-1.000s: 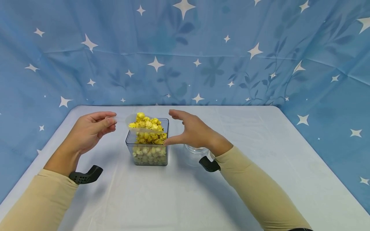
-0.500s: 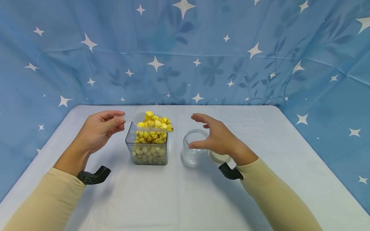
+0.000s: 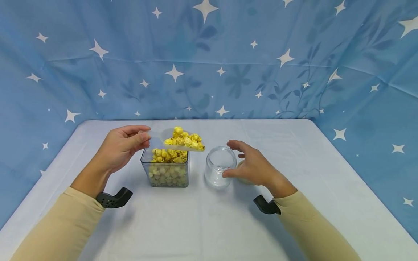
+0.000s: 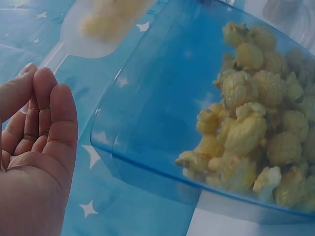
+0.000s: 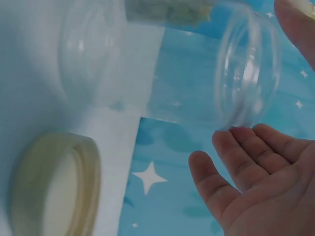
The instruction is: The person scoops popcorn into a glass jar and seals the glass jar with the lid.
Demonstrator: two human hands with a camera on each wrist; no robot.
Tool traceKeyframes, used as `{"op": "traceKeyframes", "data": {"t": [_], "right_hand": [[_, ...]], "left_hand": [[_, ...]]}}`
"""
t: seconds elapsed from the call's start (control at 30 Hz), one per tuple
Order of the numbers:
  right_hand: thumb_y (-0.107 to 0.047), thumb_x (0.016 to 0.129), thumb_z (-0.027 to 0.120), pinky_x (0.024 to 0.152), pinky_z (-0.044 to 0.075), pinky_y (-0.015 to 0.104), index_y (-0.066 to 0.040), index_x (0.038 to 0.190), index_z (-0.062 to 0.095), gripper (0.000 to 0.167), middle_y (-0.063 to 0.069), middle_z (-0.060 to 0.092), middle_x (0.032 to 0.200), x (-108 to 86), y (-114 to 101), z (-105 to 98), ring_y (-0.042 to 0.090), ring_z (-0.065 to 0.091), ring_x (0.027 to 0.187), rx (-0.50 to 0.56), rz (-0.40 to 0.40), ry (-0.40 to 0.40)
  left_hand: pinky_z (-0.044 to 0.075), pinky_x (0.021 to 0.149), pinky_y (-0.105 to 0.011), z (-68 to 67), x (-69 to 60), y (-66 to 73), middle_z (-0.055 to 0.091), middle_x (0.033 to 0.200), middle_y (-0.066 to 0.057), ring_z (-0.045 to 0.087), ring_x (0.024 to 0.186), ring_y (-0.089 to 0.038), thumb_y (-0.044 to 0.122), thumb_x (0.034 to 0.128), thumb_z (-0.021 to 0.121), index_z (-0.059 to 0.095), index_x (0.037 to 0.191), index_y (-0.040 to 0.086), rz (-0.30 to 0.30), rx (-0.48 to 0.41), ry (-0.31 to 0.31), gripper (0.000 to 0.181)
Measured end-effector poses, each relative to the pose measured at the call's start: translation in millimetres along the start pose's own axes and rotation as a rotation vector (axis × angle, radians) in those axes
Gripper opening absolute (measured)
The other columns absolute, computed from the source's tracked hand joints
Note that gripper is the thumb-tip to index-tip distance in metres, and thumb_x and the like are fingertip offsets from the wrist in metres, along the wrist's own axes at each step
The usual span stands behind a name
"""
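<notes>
My left hand (image 3: 122, 146) pinches the handle of a translucent scoop (image 3: 181, 148) between thumb and fingertips. Yellow popcorn (image 3: 185, 139) is heaped on the scoop, held level above the clear square box (image 3: 163, 162). More popcorn (image 4: 246, 128) fills much of that box, as the left wrist view shows. To the right stands a clear jar (image 3: 215, 174), upright, its mouth uncovered. My right hand (image 3: 253, 165) is spread in a C shape at the jar's right side, thumb and fingers apart. Whether its fingertips touch the glass I cannot tell.
A round cream lid (image 5: 54, 191) lies on the white table (image 3: 202, 224) to the right of the jar, partly hidden by the right hand in the head view. Behind the table hangs a blue curtain (image 3: 183, 90) with white stars.
My left hand has carried the loaded scoop rightward over the box toward the jar. My right hand has moved from the box's right edge to the jar's right side, uncovering the jar.
</notes>
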State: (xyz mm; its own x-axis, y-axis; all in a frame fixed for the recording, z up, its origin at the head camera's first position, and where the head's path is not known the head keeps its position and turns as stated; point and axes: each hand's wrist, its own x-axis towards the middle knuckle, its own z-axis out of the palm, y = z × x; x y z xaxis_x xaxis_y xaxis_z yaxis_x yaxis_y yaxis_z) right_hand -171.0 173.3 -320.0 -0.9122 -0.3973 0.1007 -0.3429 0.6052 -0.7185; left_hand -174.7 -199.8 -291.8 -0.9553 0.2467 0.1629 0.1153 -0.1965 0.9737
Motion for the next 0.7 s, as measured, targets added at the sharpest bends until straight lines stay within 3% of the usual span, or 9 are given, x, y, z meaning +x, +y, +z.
{"op": "traceKeyframes", "data": {"t": [0.2,0.37,0.47,0.7], "right_hand": [[-0.026,0.074,0.091,0.100,0.047,0.048,-0.002,0.149,0.041,0.093,0.012,0.049,0.146,-2.4,6.9,9.0,0.034,0.055,0.121,0.044,0.071,-0.004],[-0.027,0.075,0.090,0.098,0.048,0.047,0.000,0.149,0.040,0.093,0.013,0.050,0.145,-2.5,9.4,13.7,0.034,0.057,0.118,0.041,0.082,0.004],[-0.028,0.076,0.090,0.097,0.049,0.047,-0.002,0.149,0.040,0.092,0.013,0.051,0.144,-2.7,9.5,14.5,0.034,0.058,0.116,0.038,0.086,0.009],[-0.028,0.077,0.089,0.094,0.051,0.047,-0.003,0.149,0.041,0.091,0.013,0.050,0.145,-3.7,9.6,14.8,0.036,0.060,0.115,0.042,0.091,0.015]], "left_hand": [[0.055,0.083,-0.024,5.5,1.5,0.5,0.068,0.094,-0.001,0.068,0.084,-0.011,0.005,0.0978,0.065,0.074,0.106,0.017,-0.019,0.022,-0.006,0.017],[0.054,0.084,-0.024,10.1,3.6,-1.5,0.066,0.092,0.000,0.066,0.085,-0.010,0.005,0.0987,0.064,0.071,0.108,0.016,-0.043,0.070,-0.009,0.016],[0.054,0.085,-0.024,13.0,4.8,-1.6,0.064,0.092,0.000,0.066,0.086,-0.010,0.007,0.0993,0.063,0.067,0.114,0.010,-0.063,0.115,-0.004,0.016],[0.053,0.087,-0.025,20.2,7.2,0.2,0.063,0.095,-0.001,0.065,0.089,-0.012,0.007,0.1013,0.060,0.054,0.130,-0.009,-0.100,0.189,-0.001,0.033]]}}
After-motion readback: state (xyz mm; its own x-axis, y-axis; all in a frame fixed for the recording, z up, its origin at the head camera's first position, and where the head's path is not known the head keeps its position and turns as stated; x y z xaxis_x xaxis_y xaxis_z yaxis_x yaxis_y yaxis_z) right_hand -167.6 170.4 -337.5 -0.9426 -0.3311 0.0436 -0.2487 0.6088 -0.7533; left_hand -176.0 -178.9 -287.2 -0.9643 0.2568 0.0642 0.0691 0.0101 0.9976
